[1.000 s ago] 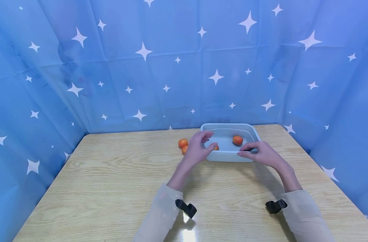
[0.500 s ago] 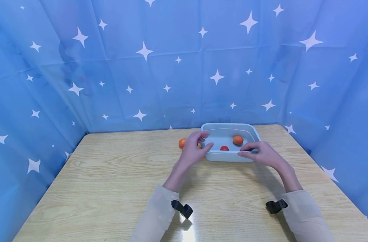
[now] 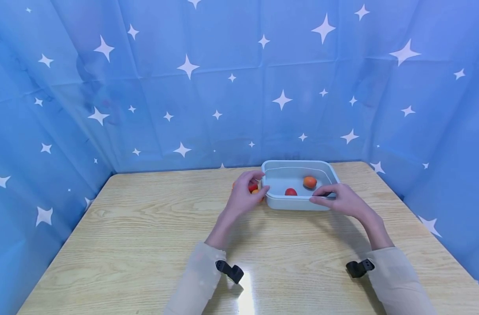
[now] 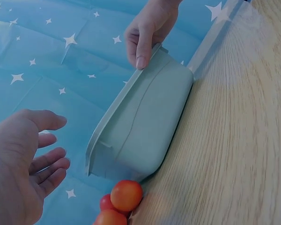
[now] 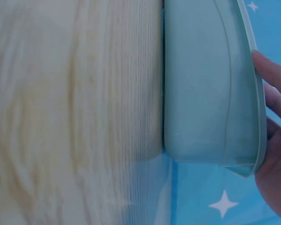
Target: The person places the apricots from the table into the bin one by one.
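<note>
A pale blue-green plastic bin point(image 3: 298, 204) stands at the back of the table. My right hand point(image 3: 340, 201) pinches its near rim between thumb and fingers, as the right wrist view also shows. Inside the bin lie a red tomato point(image 3: 291, 192) and an orange-red tomato point(image 3: 309, 182). My left hand point(image 3: 239, 199) is just left of the bin with thumb and fingers spread apart, holding nothing. Beneath and past it are several small tomatoes on the table, among them an orange one point(image 4: 126, 195) close against the bin's end and a red one point(image 3: 253, 187), partly hidden by the hand.
The wooden table point(image 3: 145, 245) stretches left and toward me. A blue star-printed curtain point(image 3: 223, 105) hangs along its back and both sides. Black camera mounts point(image 3: 229, 271) sit on both sleeves.
My left hand has moved left from over the bin's left end to beside it, over the loose tomatoes. The red tomato in the bin has come into view. My right hand stays on the rim.
</note>
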The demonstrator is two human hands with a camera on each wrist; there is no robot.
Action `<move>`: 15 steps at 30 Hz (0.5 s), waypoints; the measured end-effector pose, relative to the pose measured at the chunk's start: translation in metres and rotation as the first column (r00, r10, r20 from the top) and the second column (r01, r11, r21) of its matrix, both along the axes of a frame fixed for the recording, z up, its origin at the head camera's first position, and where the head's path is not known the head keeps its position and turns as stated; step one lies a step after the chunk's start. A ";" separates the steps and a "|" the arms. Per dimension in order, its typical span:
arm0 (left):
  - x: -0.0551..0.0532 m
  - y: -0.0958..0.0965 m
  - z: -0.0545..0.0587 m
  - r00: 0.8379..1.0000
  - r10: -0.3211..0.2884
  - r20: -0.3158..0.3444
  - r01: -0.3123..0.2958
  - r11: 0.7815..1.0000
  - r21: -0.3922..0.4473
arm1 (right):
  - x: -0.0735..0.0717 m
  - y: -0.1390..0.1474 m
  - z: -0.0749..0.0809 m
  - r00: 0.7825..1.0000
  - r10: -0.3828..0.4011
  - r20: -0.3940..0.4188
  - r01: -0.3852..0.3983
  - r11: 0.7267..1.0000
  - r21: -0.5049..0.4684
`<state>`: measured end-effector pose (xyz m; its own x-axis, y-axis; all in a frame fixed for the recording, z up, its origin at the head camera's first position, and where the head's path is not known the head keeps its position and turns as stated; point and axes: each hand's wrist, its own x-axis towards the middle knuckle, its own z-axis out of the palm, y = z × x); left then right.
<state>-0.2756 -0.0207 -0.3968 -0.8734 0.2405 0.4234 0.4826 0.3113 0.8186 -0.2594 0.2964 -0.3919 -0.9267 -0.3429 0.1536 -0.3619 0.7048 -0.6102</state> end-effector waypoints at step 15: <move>-0.006 -0.021 -0.010 1.000 0.006 0.026 -0.006 1.000 -0.027 | 0.001 0.000 0.001 1.000 -0.006 0.011 0.006 1.000 0.000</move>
<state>-0.2820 -0.0414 -0.4070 -0.8856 0.2463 0.3937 0.4591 0.3365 0.8222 -0.2587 0.2962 -0.3905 -0.9306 -0.3370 0.1431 -0.3505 0.7071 -0.6142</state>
